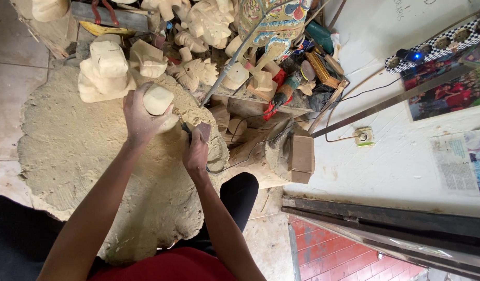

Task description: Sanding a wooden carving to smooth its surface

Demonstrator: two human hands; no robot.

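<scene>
The left hand [140, 115] wraps its fingers round a pale wood block [158, 100] on the sawdust mound [68, 151], the right hand [197, 152] pinching sandpaper [204, 131] just beside it; a slip might scrape knuckles.

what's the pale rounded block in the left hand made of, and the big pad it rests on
The pale rounded block in the left hand looks like raw, unpainted wood: matte cream, with carved facets. The big tan pad seems coated in fine sawdust, with a rough, crumbly surface; what lies beneath is hidden.
</scene>
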